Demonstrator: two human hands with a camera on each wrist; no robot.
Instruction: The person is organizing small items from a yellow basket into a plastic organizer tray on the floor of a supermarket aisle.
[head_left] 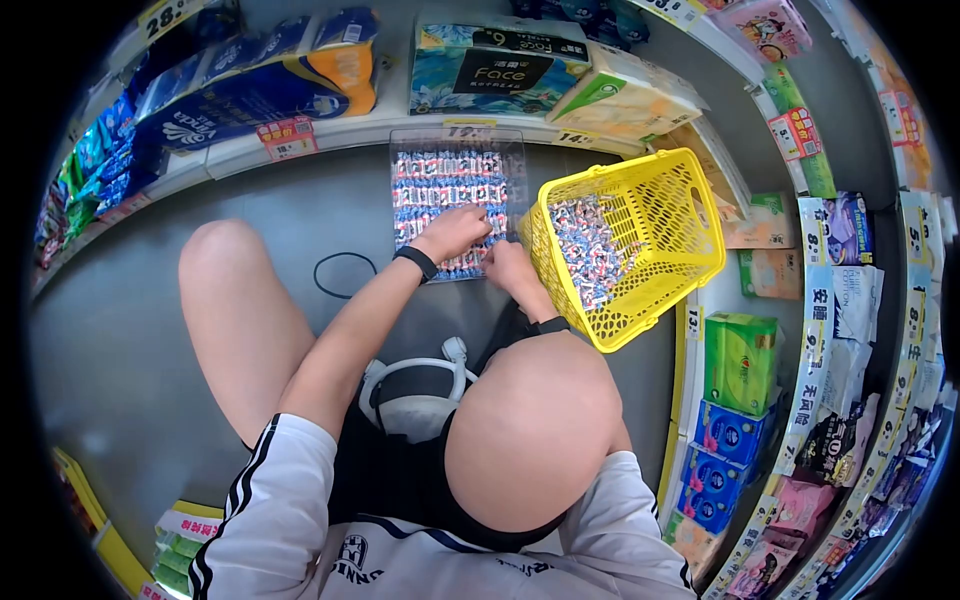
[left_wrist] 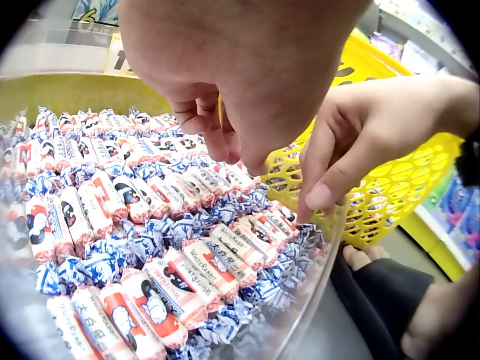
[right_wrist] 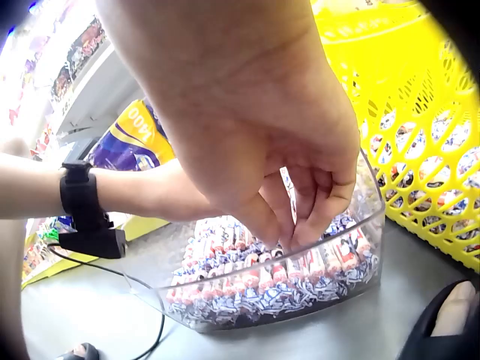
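Wrapped candies (head_left: 450, 195) (left_wrist: 202, 274) (right_wrist: 247, 277) lie in rows inside a clear box (head_left: 403, 140) (right_wrist: 379, 277) on the floor. Over the candies, the left hand (head_left: 455, 232) (left_wrist: 240, 82) has bent fingers; what lies between them is hidden. At the box's near right corner, the right hand (head_left: 512, 268) (left_wrist: 356, 142) (right_wrist: 262, 135) pinches the end of a candy with thumb and forefinger. Beside the box stands a yellow basket (head_left: 690, 270) (left_wrist: 405, 187) (right_wrist: 420, 67), tilted, with many loose candies (head_left: 585, 245) inside.
Shelves with tissue packs (head_left: 495, 75) border the box's far side, and more shelves with packs (head_left: 740, 362) stand on the right. A black cord loop (head_left: 318, 275) lies on the grey floor (head_left: 110, 330). The person's bent knees flank the arms.
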